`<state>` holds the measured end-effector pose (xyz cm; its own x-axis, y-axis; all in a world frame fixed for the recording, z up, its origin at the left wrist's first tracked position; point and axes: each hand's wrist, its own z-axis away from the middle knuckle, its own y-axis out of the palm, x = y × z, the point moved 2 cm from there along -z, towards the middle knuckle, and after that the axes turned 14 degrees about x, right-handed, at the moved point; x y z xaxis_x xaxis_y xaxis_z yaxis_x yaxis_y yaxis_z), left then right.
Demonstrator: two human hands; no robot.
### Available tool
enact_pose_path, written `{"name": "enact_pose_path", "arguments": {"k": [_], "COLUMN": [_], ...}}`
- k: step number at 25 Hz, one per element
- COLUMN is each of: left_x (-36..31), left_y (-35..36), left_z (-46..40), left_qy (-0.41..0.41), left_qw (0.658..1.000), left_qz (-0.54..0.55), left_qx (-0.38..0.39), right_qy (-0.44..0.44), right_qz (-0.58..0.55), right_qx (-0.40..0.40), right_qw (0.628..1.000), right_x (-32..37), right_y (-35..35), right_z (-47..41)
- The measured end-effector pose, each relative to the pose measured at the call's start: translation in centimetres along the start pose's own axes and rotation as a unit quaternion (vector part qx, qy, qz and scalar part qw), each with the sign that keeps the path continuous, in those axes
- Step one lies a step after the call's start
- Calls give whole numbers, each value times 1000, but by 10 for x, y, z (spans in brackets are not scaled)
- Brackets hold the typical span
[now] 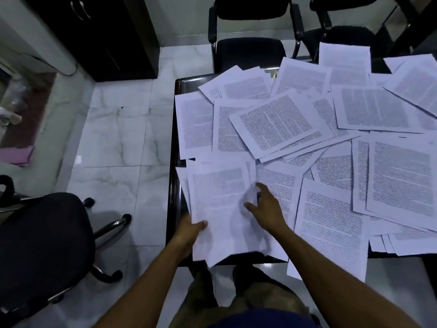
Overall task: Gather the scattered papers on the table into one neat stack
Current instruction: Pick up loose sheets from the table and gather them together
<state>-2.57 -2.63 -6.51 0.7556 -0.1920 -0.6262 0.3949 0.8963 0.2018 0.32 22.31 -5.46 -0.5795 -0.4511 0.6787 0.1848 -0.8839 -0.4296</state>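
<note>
A left hand (pixel 189 229) grips a partial stack (pixel 222 209) at the counter's (pixel 176 119) near left corner. The right hand (pixel 266 207), fingers spread loose, rests on its right edge. Loose papers (pixel 331 221) lie just right, long axis running away from the person.
</note>
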Motion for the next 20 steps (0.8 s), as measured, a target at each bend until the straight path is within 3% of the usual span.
{"name": "enact_pose_path", "arguments": {"k": [3,11,15,17,20], "left_x": [6,-11,-30,-43,-66], "left_y": [-24,-45,-60,-72,-80], "left_z": [14,-5,6,12,13], "left_qy": [-19,-19,-5,3,23], "left_qw": [997,998,991,981,961], "left_qz": [0,-37,-26,-14,-9], "left_qx": [74,52,134,191,277], "right_qy": [46,87,42,-12,-78], "right_qz": [-63,-240,-352,-412,-397], "right_qx": [-13,26,30,70,110], "right_qw": [997,966,935,909,908], "right_x": [1,20,41,56,89], "right_y": [9,56,37,21,-1], "right_z": [2,-2,11,20,27]}}
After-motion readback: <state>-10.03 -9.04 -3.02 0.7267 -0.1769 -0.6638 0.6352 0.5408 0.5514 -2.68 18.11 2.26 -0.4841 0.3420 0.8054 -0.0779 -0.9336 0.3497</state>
